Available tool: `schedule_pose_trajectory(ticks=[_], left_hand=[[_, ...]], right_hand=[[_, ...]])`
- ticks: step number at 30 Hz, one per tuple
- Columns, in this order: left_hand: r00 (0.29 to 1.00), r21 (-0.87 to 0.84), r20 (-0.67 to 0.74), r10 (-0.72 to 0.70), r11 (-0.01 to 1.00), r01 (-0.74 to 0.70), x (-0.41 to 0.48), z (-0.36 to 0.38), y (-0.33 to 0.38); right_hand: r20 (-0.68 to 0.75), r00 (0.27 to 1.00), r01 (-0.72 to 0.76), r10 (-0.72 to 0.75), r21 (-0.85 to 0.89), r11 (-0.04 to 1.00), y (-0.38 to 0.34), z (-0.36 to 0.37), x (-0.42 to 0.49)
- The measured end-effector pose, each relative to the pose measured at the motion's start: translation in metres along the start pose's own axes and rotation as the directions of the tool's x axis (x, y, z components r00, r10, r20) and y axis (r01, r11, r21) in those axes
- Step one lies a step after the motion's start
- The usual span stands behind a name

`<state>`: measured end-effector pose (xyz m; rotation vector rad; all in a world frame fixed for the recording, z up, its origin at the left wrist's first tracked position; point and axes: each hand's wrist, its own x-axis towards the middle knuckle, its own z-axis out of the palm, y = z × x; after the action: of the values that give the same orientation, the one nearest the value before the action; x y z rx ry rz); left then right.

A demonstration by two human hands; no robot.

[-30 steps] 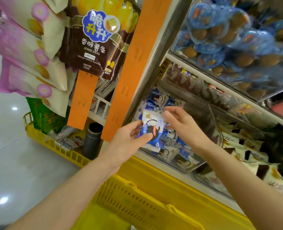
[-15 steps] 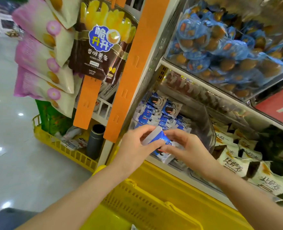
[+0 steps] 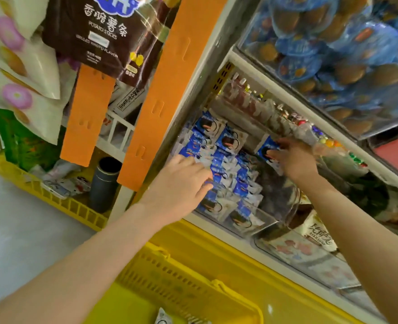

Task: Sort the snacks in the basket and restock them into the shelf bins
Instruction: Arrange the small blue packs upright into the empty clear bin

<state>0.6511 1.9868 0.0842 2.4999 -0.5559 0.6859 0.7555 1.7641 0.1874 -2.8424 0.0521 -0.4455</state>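
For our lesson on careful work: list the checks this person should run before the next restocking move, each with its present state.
1. Packet held: ok, the right hand pinches a blue packet.
2. Correct bin: ok, it is over the clear bin of matching packets.
3. Room in bin: ok, bare space beside the rows.
4. Rows steadied: ok, the left hand rests on them.
5. Stock left in basket: cannot tell, mostly out of view.

No longer a two-handed hold: blue snack packet (image 3: 265,148) now pinched by right hand (image 3: 293,160) alone, at clear bin (image 3: 284,206) rear; left hand (image 3: 181,183) resting on stacked packets (image 3: 226,164).
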Motion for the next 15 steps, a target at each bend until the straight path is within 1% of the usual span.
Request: schedule_pose_trajectory(ticks=[2, 6, 8, 11, 15], left_hand=[[0.999, -0.005, -0.046, 0.024, 1.000, -0.025, 0.001, 0.002, -0.003], [0.994, -0.059, -0.092, 0.056, 0.996, -0.062, 0.003, 0.005, -0.012], [0.991, -0.065, -0.107, 0.076, 0.994, -0.084, 0.003, 0.007, -0.015], [0.984, -0.044, -0.142, 0.104, 0.993, -0.111, 0.003, 0.013, -0.019], [0.975, -0.029, -0.186, 0.122, 0.991, -0.129, 0.005, 0.017, -0.021]], right_hand=[[0.024, 0.999, -0.034, 0.035, -0.048, 0.998, 0.001, 0.014, 0.017], [0.084, 0.993, -0.068, 0.086, -0.191, 0.979, 0.000, 0.038, 0.044], [0.077, 0.992, -0.088, 0.102, -0.168, 0.982, 0.000, 0.049, 0.056], [0.028, 0.997, -0.069, 0.072, -0.081, 0.994, 0.003, 0.059, 0.068], [0.084, 0.996, 0.014, -0.009, -0.057, 0.998, 0.008, 0.063, 0.077]])
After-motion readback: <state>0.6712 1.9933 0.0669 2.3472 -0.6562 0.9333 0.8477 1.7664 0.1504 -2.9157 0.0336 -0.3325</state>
